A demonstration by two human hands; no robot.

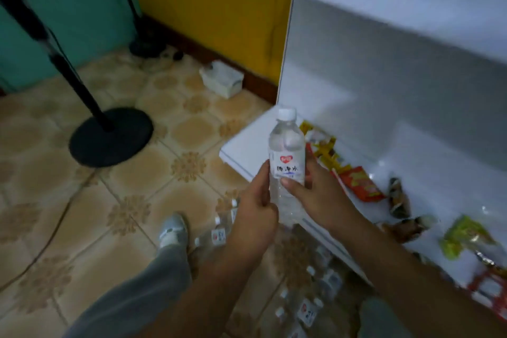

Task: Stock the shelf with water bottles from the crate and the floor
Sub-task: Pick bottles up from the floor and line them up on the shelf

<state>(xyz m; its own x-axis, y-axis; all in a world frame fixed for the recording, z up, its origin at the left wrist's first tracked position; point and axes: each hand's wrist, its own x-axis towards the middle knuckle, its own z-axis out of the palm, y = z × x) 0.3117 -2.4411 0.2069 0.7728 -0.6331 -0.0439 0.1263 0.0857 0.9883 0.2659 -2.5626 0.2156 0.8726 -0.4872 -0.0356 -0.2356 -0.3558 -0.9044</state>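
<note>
left hand [253, 204] + right hand [319, 195] – both gripping water bottle [286, 151] | upright – by shelf [247, 151]

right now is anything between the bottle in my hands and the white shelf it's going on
Nothing visible blocks it. The water bottle, held by both hands, is at the shelf corner, which is bare; snack packets lie further right along it.

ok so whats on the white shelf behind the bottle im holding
On the white shelf, behind the water bottle that both hands grip, lie snack packets: yellow ones, a red one and a green one. The bottle and right hand cover part of the row.
</note>
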